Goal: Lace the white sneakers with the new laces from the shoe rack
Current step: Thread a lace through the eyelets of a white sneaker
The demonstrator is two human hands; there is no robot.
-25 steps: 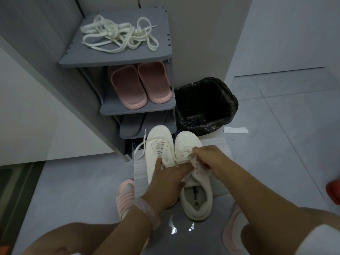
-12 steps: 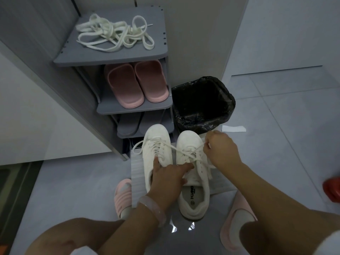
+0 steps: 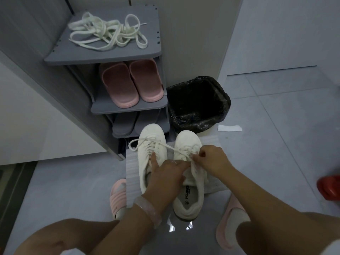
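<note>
Two white sneakers stand side by side on a white mat point(image 3: 131, 173) before the shoe rack. The left sneaker point(image 3: 150, 144) still carries a lace, one loop trailing to its left. My left hand point(image 3: 165, 179) lies across both shoes, holding the tongue of the right sneaker point(image 3: 189, 199), thumb resting on the left one. My right hand point(image 3: 211, 159) pinches the lace point(image 3: 171, 147) at the right sneaker's eyelets; a strand runs from there across to the left shoe. A tangle of new white laces point(image 3: 106, 34) lies on the rack's top shelf point(image 3: 103, 57).
Pink slippers point(image 3: 132, 83) sit on the second shelf and grey ones point(image 3: 125, 124) below. A bin with a black bag point(image 3: 198, 103) stands right of the rack. A paper scrap point(image 3: 230, 128) lies on the tiles and a red object point(image 3: 329, 186) at the right edge.
My right hand pulled the lace up and to the right, then came back down to the right sneaker's eyelets. My left hand stayed on the shoes.
</note>
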